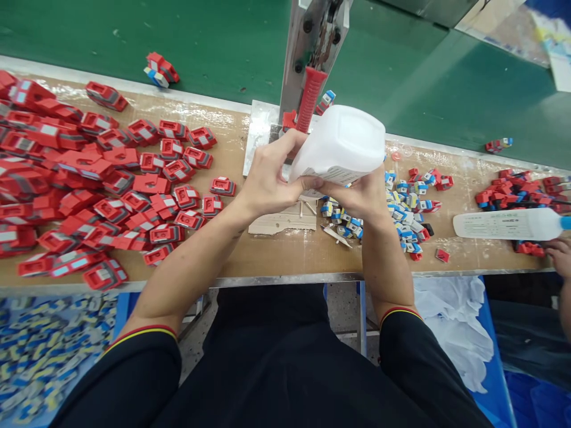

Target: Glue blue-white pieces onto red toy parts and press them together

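The person's left hand (270, 181) and right hand (363, 193) jointly hold a white plastic bottle (330, 142). Left hand: curled around the left side of the bottle, opened only to suit the body it grips. Right hand: closed against the lower right side; part of its fingers is hidden behind the bottle. A digit of each hand extends beneath the printed face, and the two digits nearly meet.

The bottle is tilted, base raised, above the middle of the table (285, 264), in front of the lever press (311, 98) at the far edge. Its neck end is hidden by the hands.

A metal plate (257, 134) lies at the far edge, under the press. A cardboard piece (281, 223) lies below the hands, toward the near edge. Red toy vehicle shells (149, 183) cover the left end of the table. Small blue-and-white toy parts (404, 208) lie beside the right hand. Near the right end, a second bottle (499, 224) points its blue cap toward a co-worker's hand (561, 254); contact cannot be determined.
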The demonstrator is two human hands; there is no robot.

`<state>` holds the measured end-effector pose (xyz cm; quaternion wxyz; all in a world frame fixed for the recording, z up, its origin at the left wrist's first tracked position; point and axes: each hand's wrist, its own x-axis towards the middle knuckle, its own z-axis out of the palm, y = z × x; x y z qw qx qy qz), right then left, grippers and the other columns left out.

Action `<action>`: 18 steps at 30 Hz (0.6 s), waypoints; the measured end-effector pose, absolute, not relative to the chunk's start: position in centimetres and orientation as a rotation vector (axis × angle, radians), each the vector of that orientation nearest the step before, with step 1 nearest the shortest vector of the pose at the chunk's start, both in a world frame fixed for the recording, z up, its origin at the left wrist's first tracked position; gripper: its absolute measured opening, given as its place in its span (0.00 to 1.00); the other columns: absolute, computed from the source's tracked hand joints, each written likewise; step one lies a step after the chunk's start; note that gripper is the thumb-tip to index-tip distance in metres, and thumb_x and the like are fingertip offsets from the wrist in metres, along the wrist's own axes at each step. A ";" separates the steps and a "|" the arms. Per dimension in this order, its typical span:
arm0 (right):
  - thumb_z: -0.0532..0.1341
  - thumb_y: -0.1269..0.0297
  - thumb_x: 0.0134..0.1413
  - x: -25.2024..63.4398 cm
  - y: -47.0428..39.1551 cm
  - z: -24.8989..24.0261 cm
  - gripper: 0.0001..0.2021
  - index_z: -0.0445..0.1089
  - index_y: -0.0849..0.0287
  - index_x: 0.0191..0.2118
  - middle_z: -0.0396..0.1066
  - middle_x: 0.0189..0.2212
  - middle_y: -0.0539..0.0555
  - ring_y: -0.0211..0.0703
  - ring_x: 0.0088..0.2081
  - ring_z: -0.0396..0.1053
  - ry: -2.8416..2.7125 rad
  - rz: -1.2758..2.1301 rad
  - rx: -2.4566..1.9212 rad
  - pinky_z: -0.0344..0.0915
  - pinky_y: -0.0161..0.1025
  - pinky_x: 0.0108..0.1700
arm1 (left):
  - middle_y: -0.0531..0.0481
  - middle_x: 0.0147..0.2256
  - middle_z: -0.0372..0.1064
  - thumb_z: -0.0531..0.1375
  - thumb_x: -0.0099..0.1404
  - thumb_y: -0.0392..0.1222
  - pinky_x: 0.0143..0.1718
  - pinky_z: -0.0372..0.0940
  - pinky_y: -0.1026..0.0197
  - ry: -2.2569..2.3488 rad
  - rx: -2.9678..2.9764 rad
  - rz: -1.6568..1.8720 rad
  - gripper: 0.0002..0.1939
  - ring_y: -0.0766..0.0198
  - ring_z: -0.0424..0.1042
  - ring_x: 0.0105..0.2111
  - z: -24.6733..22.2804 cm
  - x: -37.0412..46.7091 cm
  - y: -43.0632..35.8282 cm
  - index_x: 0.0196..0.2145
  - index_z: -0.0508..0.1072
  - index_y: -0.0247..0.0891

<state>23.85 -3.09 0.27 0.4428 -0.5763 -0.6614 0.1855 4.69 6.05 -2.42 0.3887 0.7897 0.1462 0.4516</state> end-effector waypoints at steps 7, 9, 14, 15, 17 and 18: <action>0.81 0.50 0.39 23.9 -3.2 -0.1 0.37 0.76 0.46 0.58 0.81 0.54 0.55 0.65 0.61 0.75 -1.618 0.428 -1.443 0.69 0.69 0.68 | 0.46 0.40 0.80 0.70 0.59 0.71 0.42 0.78 0.49 0.378 2.009 1.131 0.32 0.51 0.80 0.41 -2.2 4.6 6.1 0.48 0.74 0.44; 0.81 0.51 0.39 24.0 -3.1 -0.2 0.37 0.76 0.46 0.59 0.81 0.55 0.55 0.66 0.61 0.75 -1.616 0.418 -1.437 0.69 0.70 0.68 | 0.46 0.40 0.80 0.70 0.59 0.71 0.42 0.79 0.48 0.373 2.009 1.133 0.33 0.51 0.80 0.41 -2.1 4.6 6.1 0.48 0.73 0.43; 0.80 0.53 0.41 24.1 -3.1 -0.5 0.35 0.76 0.47 0.58 0.81 0.54 0.54 0.64 0.61 0.75 -1.633 0.410 -1.409 0.70 0.67 0.68 | 0.46 0.40 0.79 0.69 0.60 0.72 0.42 0.79 0.47 0.364 2.014 1.144 0.33 0.51 0.80 0.41 -2.1 4.7 6.1 0.48 0.73 0.43; 0.80 0.54 0.41 24.1 -3.1 -0.5 0.35 0.75 0.47 0.58 0.81 0.54 0.54 0.64 0.61 0.75 -1.632 0.407 -1.414 0.70 0.67 0.67 | 0.46 0.40 0.79 0.69 0.60 0.72 0.43 0.79 0.47 0.365 2.015 1.143 0.33 0.51 0.80 0.41 -2.1 4.6 6.1 0.48 0.73 0.43; 0.80 0.55 0.41 24.1 -3.2 -0.5 0.35 0.75 0.46 0.59 0.81 0.53 0.54 0.64 0.62 0.74 -1.629 0.403 -1.432 0.70 0.66 0.67 | 0.46 0.40 0.79 0.69 0.60 0.72 0.43 0.78 0.46 0.366 2.014 1.136 0.33 0.50 0.80 0.41 -2.2 4.6 6.1 0.48 0.73 0.43; 0.80 0.56 0.41 24.1 -3.2 -0.5 0.36 0.74 0.46 0.59 0.81 0.53 0.54 0.64 0.62 0.74 -1.631 0.402 -1.437 0.71 0.66 0.67 | 0.46 0.40 0.79 0.69 0.60 0.72 0.43 0.78 0.46 0.362 2.013 1.133 0.33 0.50 0.80 0.42 -2.2 4.6 6.2 0.49 0.73 0.44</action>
